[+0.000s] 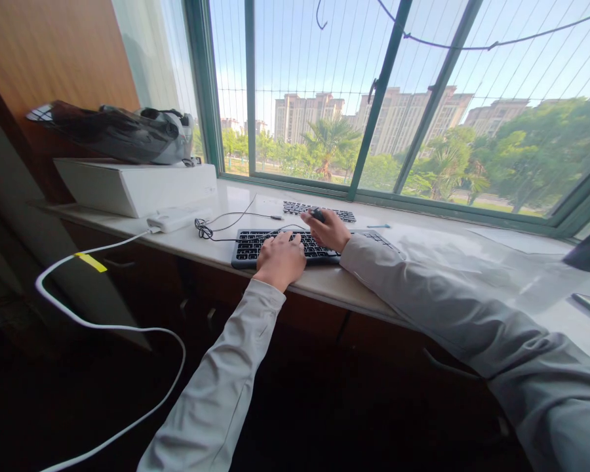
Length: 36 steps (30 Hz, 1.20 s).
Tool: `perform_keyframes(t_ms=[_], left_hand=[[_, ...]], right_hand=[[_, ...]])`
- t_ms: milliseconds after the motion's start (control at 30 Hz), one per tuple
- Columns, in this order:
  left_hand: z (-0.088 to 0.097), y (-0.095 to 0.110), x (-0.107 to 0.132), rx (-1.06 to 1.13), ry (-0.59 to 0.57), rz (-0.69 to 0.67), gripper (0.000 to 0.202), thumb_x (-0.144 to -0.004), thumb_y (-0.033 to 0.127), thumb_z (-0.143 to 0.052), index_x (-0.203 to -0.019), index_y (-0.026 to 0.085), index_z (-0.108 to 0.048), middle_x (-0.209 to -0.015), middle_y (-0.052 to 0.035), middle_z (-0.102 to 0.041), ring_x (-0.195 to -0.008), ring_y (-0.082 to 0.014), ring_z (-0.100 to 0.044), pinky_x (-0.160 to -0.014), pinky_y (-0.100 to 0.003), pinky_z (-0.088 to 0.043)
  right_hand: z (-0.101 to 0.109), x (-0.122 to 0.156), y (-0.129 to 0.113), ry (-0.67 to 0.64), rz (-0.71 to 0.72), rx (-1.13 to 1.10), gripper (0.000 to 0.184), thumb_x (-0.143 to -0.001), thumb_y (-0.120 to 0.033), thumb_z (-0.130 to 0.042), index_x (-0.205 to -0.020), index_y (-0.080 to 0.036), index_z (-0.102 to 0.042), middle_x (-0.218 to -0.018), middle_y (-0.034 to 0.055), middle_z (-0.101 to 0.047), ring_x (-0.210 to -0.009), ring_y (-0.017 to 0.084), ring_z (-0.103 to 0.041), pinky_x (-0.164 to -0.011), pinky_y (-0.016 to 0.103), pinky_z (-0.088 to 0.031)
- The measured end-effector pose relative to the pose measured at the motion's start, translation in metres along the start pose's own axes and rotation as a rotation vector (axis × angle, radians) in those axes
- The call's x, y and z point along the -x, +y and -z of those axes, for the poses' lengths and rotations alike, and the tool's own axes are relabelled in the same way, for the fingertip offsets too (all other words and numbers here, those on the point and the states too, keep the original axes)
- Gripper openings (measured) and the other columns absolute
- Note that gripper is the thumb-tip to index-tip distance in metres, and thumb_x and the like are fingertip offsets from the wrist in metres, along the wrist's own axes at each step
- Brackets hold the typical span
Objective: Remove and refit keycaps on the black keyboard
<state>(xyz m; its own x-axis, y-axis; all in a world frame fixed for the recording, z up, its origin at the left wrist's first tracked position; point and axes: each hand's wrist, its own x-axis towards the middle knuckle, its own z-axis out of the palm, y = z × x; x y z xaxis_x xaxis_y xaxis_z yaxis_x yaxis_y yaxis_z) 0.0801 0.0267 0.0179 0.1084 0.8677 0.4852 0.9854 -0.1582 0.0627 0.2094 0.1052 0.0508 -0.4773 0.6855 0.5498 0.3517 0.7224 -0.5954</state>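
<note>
A dark keyboard [246, 248] lies along the front of the white windowsill counter. My left hand [281, 257] rests palm down on its left and middle part, fingers spread over the keys and holding nothing. Above the keyboard's right half, my right hand [332, 231] is closed around a small black object [317, 214]; its exact kind does not show. Just behind lies a panel or layout of black key-like pieces [344, 215], partly hidden by my right hand. A thin black cable [216, 237] runs in loops at the keyboard's left.
Left of the keyboard, a white power adapter [174, 219] trails a white cord [86, 321] over the edge. A white box [137, 187] carries a dark plastic bag [113, 131]. A small blue stick [378, 226] and clear plastic wrap [452, 262] lie to the right. Windows [299, 151] stand behind.
</note>
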Motion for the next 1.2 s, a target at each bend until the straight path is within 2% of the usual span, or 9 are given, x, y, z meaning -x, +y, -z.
perform_keyframes(t_ms=[200, 533, 700, 867, 1033, 1200], left_hand=[[0.001, 0.0, 0.0, -0.008, -0.016, -0.008, 0.039, -0.094, 0.03, -0.032, -0.122, 0.02, -0.058, -0.131, -0.01, -0.055, -0.12, -0.0245, -0.051, -0.099, -0.039, -0.04], [-0.001, -0.001, 0.0, -0.021, 0.004, -0.016, 0.039, -0.095, 0.031, -0.031, -0.12, 0.019, -0.058, -0.129, -0.0091, -0.057, -0.117, -0.0235, -0.053, -0.097, -0.039, -0.043], [-0.001, -0.002, -0.001, -0.024, 0.009, -0.029, 0.038, -0.094, 0.03, -0.031, -0.11, 0.019, -0.065, -0.122, -0.0103, -0.06, -0.117, -0.0237, -0.054, -0.097, -0.037, -0.043], [-0.003, -0.002, -0.003, -0.027, -0.015, -0.037, 0.039, -0.093, 0.026, -0.032, -0.102, 0.016, -0.069, -0.116, -0.0138, -0.062, -0.118, -0.0258, -0.052, -0.098, -0.038, -0.042], [-0.005, -0.002, -0.003, -0.033, -0.022, -0.017, 0.039, -0.094, 0.028, -0.032, -0.107, 0.017, -0.067, -0.121, -0.0122, -0.061, -0.121, -0.0245, -0.05, -0.1, -0.037, -0.04], [-0.003, -0.002, 0.0, -0.017, 0.011, -0.016, 0.039, -0.095, 0.03, -0.031, -0.12, 0.019, -0.058, -0.129, -0.0092, -0.057, -0.12, -0.0225, -0.052, -0.1, -0.037, -0.04]], right_hand=[[0.0, 0.001, -0.011, -0.088, 0.052, 0.163, 0.043, -0.088, -0.051, -0.043, -0.058, -0.019, -0.039, -0.046, -0.0035, -0.04, -0.05, 0.01, -0.036, -0.05, 0.025, -0.026], [0.0, 0.001, -0.014, -0.091, 0.069, 0.247, 0.038, -0.088, -0.042, -0.042, -0.058, -0.018, -0.04, -0.05, -0.0041, -0.037, -0.054, 0.01, -0.032, -0.053, 0.025, -0.023], [-0.004, 0.0, -0.013, -0.169, 0.17, 0.304, 0.033, -0.087, -0.039, -0.042, -0.061, -0.018, -0.039, -0.056, -0.0046, -0.039, -0.056, 0.008, -0.032, -0.055, 0.025, -0.023], [-0.004, 0.001, -0.014, -0.23, 0.184, 0.326, 0.034, -0.087, -0.04, -0.041, -0.062, -0.018, -0.041, -0.055, -0.0053, -0.039, -0.055, 0.008, -0.031, -0.054, 0.024, -0.023], [-0.001, 0.002, -0.014, -0.232, 0.198, 0.237, 0.036, -0.085, -0.044, -0.046, -0.06, -0.018, -0.039, -0.053, -0.0054, -0.038, -0.053, 0.008, -0.032, -0.051, 0.024, -0.024], [-0.001, 0.001, -0.002, -0.169, 0.004, -0.096, 0.04, -0.088, -0.053, -0.043, -0.064, -0.022, -0.035, -0.045, -0.0071, -0.034, -0.041, 0.008, -0.031, -0.042, 0.024, -0.026]])
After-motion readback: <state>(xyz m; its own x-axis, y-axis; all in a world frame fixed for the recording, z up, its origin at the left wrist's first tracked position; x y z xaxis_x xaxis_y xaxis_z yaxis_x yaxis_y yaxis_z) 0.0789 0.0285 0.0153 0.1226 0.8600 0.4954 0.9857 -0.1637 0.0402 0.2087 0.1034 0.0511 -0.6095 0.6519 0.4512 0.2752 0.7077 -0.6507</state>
